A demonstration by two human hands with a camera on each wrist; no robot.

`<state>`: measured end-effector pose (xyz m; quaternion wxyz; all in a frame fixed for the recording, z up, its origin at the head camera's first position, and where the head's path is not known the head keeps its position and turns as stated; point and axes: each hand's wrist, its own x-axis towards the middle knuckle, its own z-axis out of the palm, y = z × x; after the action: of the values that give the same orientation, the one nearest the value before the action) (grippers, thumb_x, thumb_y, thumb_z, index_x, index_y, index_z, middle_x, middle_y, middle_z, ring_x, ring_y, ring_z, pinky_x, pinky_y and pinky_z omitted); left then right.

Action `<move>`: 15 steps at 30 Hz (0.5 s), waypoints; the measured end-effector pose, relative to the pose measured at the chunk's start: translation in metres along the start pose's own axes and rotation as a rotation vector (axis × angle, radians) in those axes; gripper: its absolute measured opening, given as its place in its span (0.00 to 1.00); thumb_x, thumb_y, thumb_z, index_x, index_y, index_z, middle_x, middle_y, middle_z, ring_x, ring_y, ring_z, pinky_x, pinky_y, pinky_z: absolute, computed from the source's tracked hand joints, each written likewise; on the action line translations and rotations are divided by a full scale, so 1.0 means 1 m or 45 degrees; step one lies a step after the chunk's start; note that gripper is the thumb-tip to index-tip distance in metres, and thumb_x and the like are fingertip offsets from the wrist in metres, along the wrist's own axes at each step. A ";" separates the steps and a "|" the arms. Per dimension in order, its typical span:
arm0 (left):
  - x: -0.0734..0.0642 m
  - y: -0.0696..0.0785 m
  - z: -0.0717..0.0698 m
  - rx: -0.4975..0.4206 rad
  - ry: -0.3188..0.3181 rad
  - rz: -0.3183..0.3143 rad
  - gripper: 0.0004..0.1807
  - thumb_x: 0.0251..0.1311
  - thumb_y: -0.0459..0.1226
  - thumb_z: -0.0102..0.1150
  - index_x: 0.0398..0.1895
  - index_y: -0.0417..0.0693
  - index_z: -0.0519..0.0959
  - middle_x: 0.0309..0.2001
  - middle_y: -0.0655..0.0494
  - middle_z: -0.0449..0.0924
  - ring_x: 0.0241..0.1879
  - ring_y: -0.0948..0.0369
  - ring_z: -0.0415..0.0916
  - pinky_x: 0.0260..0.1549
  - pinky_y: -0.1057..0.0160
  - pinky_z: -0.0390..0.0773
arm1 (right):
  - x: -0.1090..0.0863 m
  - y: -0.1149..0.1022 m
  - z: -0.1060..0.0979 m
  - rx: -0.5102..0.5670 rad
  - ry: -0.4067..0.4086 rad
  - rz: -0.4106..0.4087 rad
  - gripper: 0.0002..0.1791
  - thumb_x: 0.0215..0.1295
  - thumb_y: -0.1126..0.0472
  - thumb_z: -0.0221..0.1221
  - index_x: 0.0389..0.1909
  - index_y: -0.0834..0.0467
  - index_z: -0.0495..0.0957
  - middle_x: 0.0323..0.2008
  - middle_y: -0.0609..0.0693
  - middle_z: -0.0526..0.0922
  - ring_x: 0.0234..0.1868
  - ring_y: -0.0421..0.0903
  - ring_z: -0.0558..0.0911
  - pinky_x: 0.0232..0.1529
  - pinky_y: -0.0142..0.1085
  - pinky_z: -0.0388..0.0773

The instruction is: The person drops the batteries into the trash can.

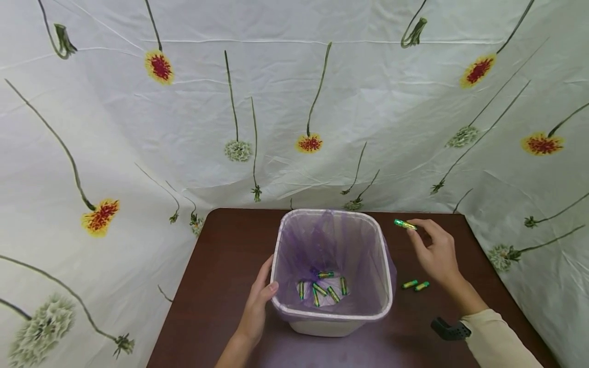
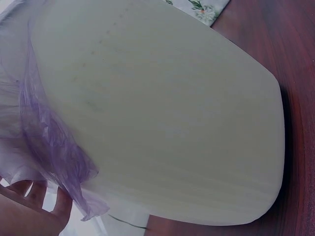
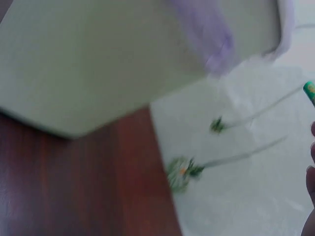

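A white bin (image 1: 322,327) lined with a thin purple bag (image 1: 354,245) stands on the table. Several green and yellow batteries (image 1: 333,294) lie scattered on the bag's bottom. My left hand (image 1: 254,306) grips the bin's left rim, thumb over the edge; in the left wrist view its fingers (image 2: 34,196) are partly behind the bag's overhanging folds. Raised to the right of the bin, my right hand (image 1: 434,250) pinches one green battery (image 1: 405,224) between thumb and fingertips. The right wrist view catches only that battery's end (image 3: 310,91) and some fingers at its edge.
Two more batteries (image 1: 415,285) lie on the dark brown table (image 1: 221,245) to the right of the bin. A white flower-printed cloth (image 1: 276,102) hangs behind the table and along both sides. A dark band (image 1: 450,329) is around the right wrist.
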<state>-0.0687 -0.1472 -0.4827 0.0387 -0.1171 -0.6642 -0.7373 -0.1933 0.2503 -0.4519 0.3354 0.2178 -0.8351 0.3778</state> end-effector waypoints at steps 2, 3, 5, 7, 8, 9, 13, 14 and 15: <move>0.000 0.000 0.000 -0.002 0.001 -0.001 0.35 0.71 0.38 0.41 0.82 0.49 0.57 0.77 0.45 0.58 0.72 0.50 0.58 0.66 0.64 0.61 | 0.007 -0.010 0.001 0.029 -0.008 -0.009 0.14 0.60 0.77 0.67 0.45 0.62 0.86 0.35 0.49 0.84 0.30 0.36 0.76 0.28 0.27 0.70; 0.000 0.000 0.000 -0.003 0.004 -0.006 0.35 0.71 0.38 0.41 0.82 0.49 0.57 0.77 0.45 0.58 0.73 0.50 0.58 0.66 0.64 0.61 | 0.011 -0.015 0.002 0.042 -0.013 -0.020 0.14 0.59 0.77 0.67 0.45 0.62 0.86 0.34 0.49 0.84 0.31 0.37 0.76 0.29 0.27 0.70; -0.001 0.000 0.000 -0.005 0.009 -0.012 0.35 0.71 0.39 0.41 0.82 0.50 0.57 0.77 0.46 0.58 0.73 0.50 0.57 0.66 0.64 0.60 | 0.019 -0.025 0.003 0.073 -0.032 -0.045 0.14 0.59 0.77 0.67 0.45 0.62 0.86 0.35 0.50 0.85 0.33 0.38 0.76 0.32 0.28 0.70; -0.001 -0.001 0.000 -0.006 0.013 -0.013 0.35 0.71 0.39 0.41 0.82 0.50 0.57 0.77 0.46 0.58 0.73 0.50 0.57 0.66 0.64 0.60 | 0.026 -0.034 0.006 0.100 -0.052 -0.077 0.15 0.59 0.77 0.67 0.46 0.62 0.86 0.37 0.51 0.86 0.34 0.40 0.77 0.34 0.28 0.69; -0.001 -0.001 0.000 -0.007 0.013 -0.013 0.35 0.71 0.39 0.41 0.82 0.50 0.57 0.78 0.46 0.58 0.73 0.50 0.57 0.66 0.64 0.60 | 0.029 -0.038 0.007 0.106 -0.061 -0.092 0.15 0.59 0.77 0.67 0.46 0.62 0.86 0.37 0.51 0.86 0.34 0.41 0.77 0.34 0.29 0.69; -0.001 -0.001 0.000 -0.007 0.014 -0.013 0.35 0.71 0.39 0.41 0.82 0.50 0.57 0.78 0.46 0.58 0.73 0.50 0.57 0.66 0.64 0.60 | 0.032 -0.041 0.008 0.108 -0.067 -0.107 0.15 0.59 0.77 0.67 0.46 0.63 0.86 0.37 0.52 0.86 0.34 0.42 0.77 0.34 0.29 0.69; 0.000 -0.001 0.000 -0.008 0.001 0.000 0.35 0.71 0.39 0.41 0.82 0.49 0.57 0.78 0.45 0.57 0.73 0.50 0.56 0.66 0.64 0.59 | 0.039 -0.053 0.013 0.127 -0.116 -0.161 0.15 0.59 0.77 0.67 0.46 0.63 0.86 0.39 0.51 0.86 0.36 0.44 0.78 0.35 0.29 0.70; 0.000 0.000 0.000 -0.009 -0.001 0.003 0.35 0.71 0.38 0.41 0.82 0.49 0.56 0.78 0.45 0.57 0.73 0.50 0.56 0.66 0.64 0.59 | 0.040 -0.055 0.014 0.131 -0.132 -0.177 0.15 0.59 0.77 0.67 0.46 0.63 0.86 0.39 0.51 0.86 0.36 0.45 0.79 0.36 0.29 0.70; 0.000 0.000 0.000 -0.008 -0.002 0.003 0.35 0.71 0.39 0.41 0.82 0.49 0.56 0.78 0.45 0.57 0.73 0.50 0.57 0.66 0.64 0.59 | 0.042 -0.057 0.015 0.140 -0.149 -0.192 0.15 0.59 0.77 0.66 0.46 0.63 0.86 0.40 0.51 0.86 0.37 0.46 0.80 0.37 0.30 0.72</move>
<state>-0.0692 -0.1471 -0.4830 0.0388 -0.1186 -0.6617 -0.7393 -0.1930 0.1985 -0.4014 0.3012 0.3198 -0.8124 0.3834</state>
